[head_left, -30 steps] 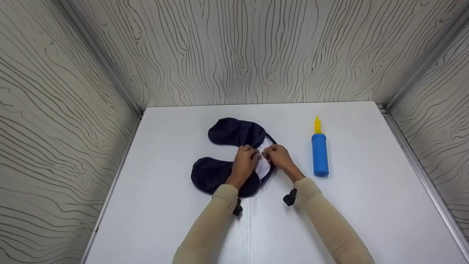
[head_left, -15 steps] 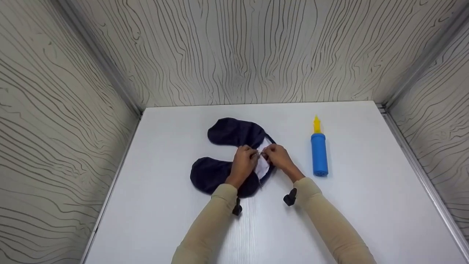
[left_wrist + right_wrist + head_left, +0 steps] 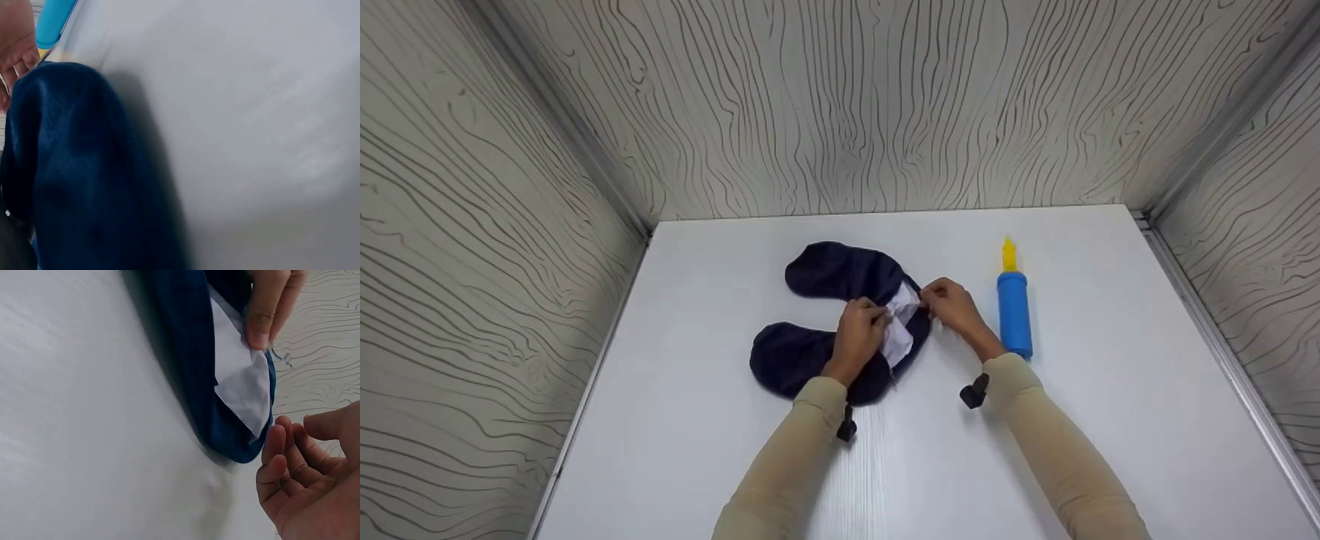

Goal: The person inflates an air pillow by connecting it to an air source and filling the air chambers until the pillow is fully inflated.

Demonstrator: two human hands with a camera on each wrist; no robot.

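A navy velvet neck pillow cover [image 3: 840,270], U-shaped and flat, lies on the table with its curved end to the right. White inner material [image 3: 242,382] shows through the slit along that curve. My left hand [image 3: 857,337] pinches the white material at the slit, thumb down on it in the right wrist view. My right hand [image 3: 955,306] is at the outer edge of the curve, fingers loosely bent and thumb apart from them, with nothing between them in the right wrist view. In the left wrist view the velvet [image 3: 84,163] hides my left fingers.
A blue hand pump [image 3: 1015,311] with a yellow nozzle [image 3: 1009,255] lies right of the cover, close to my right wrist. The white table [image 3: 682,450] is bounded by wood-patterned panels [image 3: 840,105] at the back and sides.
My right hand has moved right, from beside the left fingertips to the outer edge of the cover. More white material shows at the slit. My left hand has stayed in place.
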